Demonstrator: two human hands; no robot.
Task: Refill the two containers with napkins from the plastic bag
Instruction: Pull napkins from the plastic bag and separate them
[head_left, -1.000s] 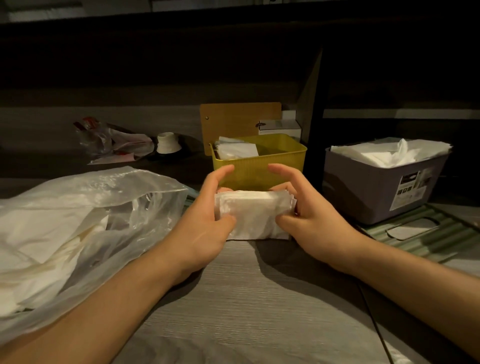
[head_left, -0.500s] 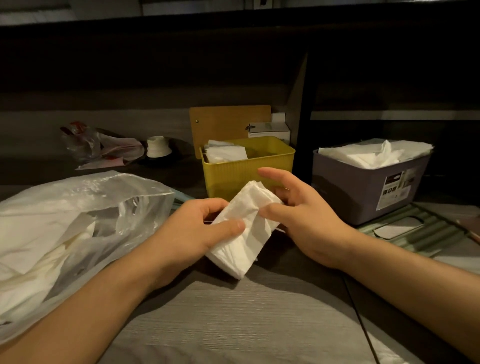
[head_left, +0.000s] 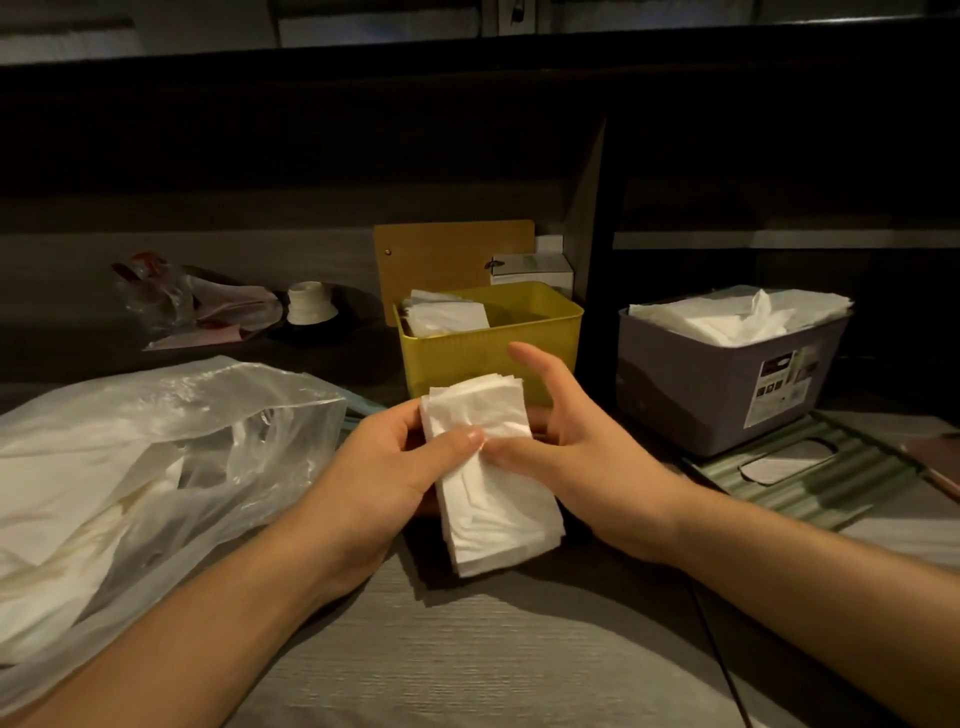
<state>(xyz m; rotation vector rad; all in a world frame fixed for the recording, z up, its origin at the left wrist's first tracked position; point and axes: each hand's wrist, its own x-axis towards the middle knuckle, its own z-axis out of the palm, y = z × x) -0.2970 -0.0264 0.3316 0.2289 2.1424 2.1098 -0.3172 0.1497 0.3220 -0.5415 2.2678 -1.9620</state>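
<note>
While a stack of white napkins (head_left: 488, 467) is held just above the grey table (head_left: 467, 665), in front of the yellow container (head_left: 488, 348), the refill looks partly done: the purple container (head_left: 727, 384) on the right is heaped to its rim with napkins, whereas the yellow one shows only a small pile against its left wall, so it appears to be the one left to fill. The stack's long axis runs roughly away from the person, its far end tipped a little left and pointing at the yellow container, its near end toward the person's body. The left hand (head_left: 384, 467) grips it, thumb pressed across the top face and fingers curled beneath; the right hand (head_left: 566, 447) pinches its right edge with the thumb, forefinger raised and loose. To the left lies the clear plastic bag (head_left: 156, 457), still holding more napkins, mouth toward the hands
</note>
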